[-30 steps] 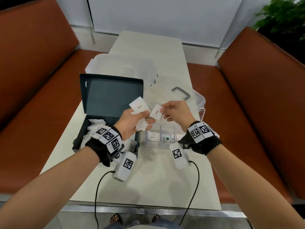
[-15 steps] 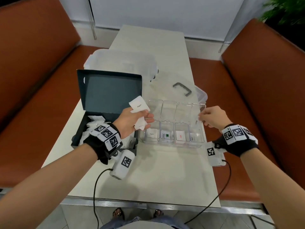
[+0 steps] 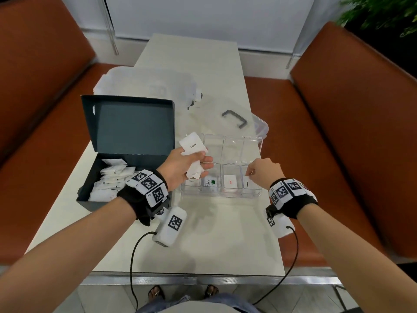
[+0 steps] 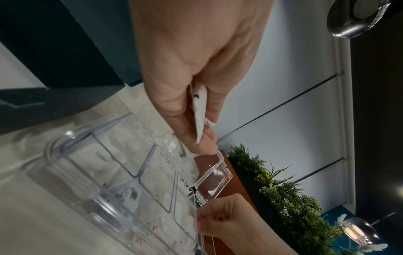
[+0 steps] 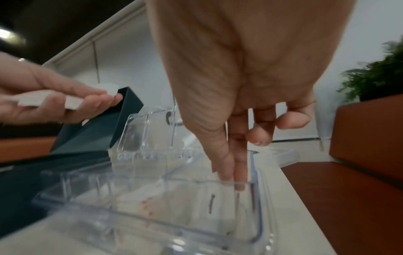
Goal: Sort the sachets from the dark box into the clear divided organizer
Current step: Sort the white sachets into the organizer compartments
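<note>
The dark box stands open at the left with several white sachets inside. My left hand hovers between the box and the organizer, gripping a few sachets, one marked "Sugar"; they show edge-on in the left wrist view. The clear divided organizer holds one sachet in each near compartment. My right hand reaches into the rightmost near compartment; thumb and forefinger pinch the top edge of a black-lettered sachet standing there.
The organizer's clear lid with a grey handle lies behind it. A frosted lidded tub stands behind the box. Orange benches flank the narrow table, whose metal front edge is close to me. Far-row compartments look bare.
My right hand took one sachet from the left hand's bundle, swung right, then came down into the rightmost near compartment. The left hand stayed put with its sachets.
</note>
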The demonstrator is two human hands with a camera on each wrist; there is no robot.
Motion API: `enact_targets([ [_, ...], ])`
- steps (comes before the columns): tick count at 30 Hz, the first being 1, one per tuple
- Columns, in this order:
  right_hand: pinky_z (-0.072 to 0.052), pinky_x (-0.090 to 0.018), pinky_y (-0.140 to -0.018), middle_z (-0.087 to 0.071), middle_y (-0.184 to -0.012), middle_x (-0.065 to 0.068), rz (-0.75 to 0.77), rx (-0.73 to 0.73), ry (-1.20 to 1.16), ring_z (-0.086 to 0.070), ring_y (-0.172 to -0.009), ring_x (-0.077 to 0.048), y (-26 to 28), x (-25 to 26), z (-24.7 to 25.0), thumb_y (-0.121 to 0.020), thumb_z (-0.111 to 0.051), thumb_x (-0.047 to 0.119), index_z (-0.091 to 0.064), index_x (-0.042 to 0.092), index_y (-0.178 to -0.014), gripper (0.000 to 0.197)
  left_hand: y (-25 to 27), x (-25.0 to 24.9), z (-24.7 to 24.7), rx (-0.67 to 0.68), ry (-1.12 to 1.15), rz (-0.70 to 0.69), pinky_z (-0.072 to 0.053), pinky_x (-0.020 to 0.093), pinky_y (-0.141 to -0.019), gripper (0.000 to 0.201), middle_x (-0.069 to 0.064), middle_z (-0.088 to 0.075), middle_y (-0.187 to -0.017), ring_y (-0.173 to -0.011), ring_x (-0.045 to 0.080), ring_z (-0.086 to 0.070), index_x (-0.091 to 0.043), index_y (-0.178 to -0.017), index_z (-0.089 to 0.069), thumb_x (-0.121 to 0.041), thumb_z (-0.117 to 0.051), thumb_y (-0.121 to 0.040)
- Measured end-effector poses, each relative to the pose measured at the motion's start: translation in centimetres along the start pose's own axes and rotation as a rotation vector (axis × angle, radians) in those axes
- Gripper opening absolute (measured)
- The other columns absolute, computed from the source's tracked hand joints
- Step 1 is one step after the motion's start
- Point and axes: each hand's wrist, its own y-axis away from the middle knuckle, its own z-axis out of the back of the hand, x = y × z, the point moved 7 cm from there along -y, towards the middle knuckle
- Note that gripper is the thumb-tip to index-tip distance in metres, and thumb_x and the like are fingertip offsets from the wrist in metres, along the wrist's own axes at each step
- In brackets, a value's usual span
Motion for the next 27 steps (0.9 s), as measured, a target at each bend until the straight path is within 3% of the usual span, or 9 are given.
enact_targets([
  [6, -0.032, -0.038, -0.088, -0.067, -0.106, 0.002, 0.076, -0.007, 0.206, -0.059, -0.098, -0.021, -0.2, 0.5, -1.2, -0.094, -0.048, 0.021, -0.063, 0.028, -0.117, 0.029, 0.1, 0.3, 0.3, -0.012, 0.027, 0.001, -0.059, 0.034, -0.061, 0.016, 0.015, -0.073, -0.092, -0.081, 0.026, -0.072, -0.003, -0.110, -0.060, -0.005, -0.059, -0.094],
  [8, -0.031, -0.039, -0.088, -0.066, -0.105, 0.003, 0.093, 0.024, 0.234, -0.057, -0.092, -0.020, -0.1, 0.6, -1.6, -0.094, -0.045, 0.023, -0.060, 0.034, -0.122, 0.033, 0.2, 0.4, 0.3, -0.017, 0.032, 0.002, -0.059, 0.034, -0.061, 0.017, 0.015, -0.073, -0.091, -0.081, 0.026, -0.073, -0.003, -0.111, -0.060, -0.005, -0.059, -0.093],
  [12, -0.029, -0.041, -0.088, -0.066, -0.100, 0.005, 0.080, 0.031, 0.283, -0.051, -0.084, -0.018, 0.0, 0.8, -1.6, -0.093, -0.041, 0.023, -0.061, 0.038, -0.120, 0.037, 0.4, 0.4, 0.3, -0.020, 0.035, 0.004, -0.059, 0.033, -0.061, 0.019, 0.015, -0.072, -0.094, -0.083, 0.026, -0.072, -0.003, -0.112, -0.061, -0.006, -0.059, -0.094],
  [18, -0.030, -0.042, -0.093, -0.067, -0.109, 0.007, 0.082, 0.018, 0.225, -0.057, -0.093, -0.018, 0.8, 0.9, 0.2, -0.096, -0.040, 0.021, -0.060, 0.038, -0.123, 0.038, 0.8, 0.1, -0.4, 0.026, 0.080, 0.045, -0.059, 0.031, -0.061, 0.021, 0.013, -0.073, -0.094, -0.081, 0.023, -0.072, -0.007, -0.112, -0.062, -0.018, -0.060, -0.095],
  [20, -0.033, -0.039, -0.090, -0.067, -0.111, 0.009, 0.113, -0.101, 0.125, -0.053, -0.082, -0.014, 1.4, 1.7, 2.6, -0.097, -0.040, 0.021, -0.063, 0.036, -0.119, 0.035, 0.9, -0.1, -0.7, 0.053, 0.091, 0.069, -0.059, 0.031, -0.061, 0.027, 0.014, -0.072, -0.098, -0.082, 0.023, -0.072, -0.008, -0.113, -0.062, -0.028, -0.057, -0.096],
  [23, -0.046, -0.033, -0.083, -0.070, -0.106, 0.007, 0.222, -0.313, -0.243, -0.048, -0.062, -0.003, 3.0, 4.0, 6.3, -0.096, -0.047, 0.019, -0.068, 0.029, -0.109, 0.027, 1.0, 0.0, -1.0, 0.085, 0.082, 0.109, -0.059, 0.031, -0.060, 0.041, 0.016, -0.072, -0.107, -0.087, 0.025, -0.072, -0.006, -0.118, -0.061, -0.040, -0.047, -0.099],
  [25, -0.045, -0.012, -0.066, -0.072, -0.099, 0.003, 0.309, -0.378, -0.470, -0.049, -0.052, 0.000, 3.8, 5.9, 7.9, -0.095, -0.050, 0.016, -0.068, 0.021, -0.111, 0.024, 1.1, 0.1, -1.3, 0.120, 0.088, 0.133, -0.059, 0.032, -0.063, 0.046, 0.018, -0.070, -0.111, -0.092, 0.027, -0.071, -0.004, -0.120, -0.060, -0.041, -0.041, -0.101],
  [27, -0.038, -0.003, -0.059, -0.071, -0.098, 0.000, 0.335, -0.385, -0.559, -0.056, -0.060, -0.003, 4.0, 7.7, 8.7, -0.096, -0.051, 0.017, -0.064, 0.017, -0.118, 0.026, 1.2, 0.3, -1.7, 0.150, 0.093, 0.159, -0.059, 0.033, -0.063, 0.047, 0.019, -0.070, -0.110, -0.096, 0.029, -0.071, -0.003, -0.121, -0.059, -0.041, -0.038, -0.101],
])
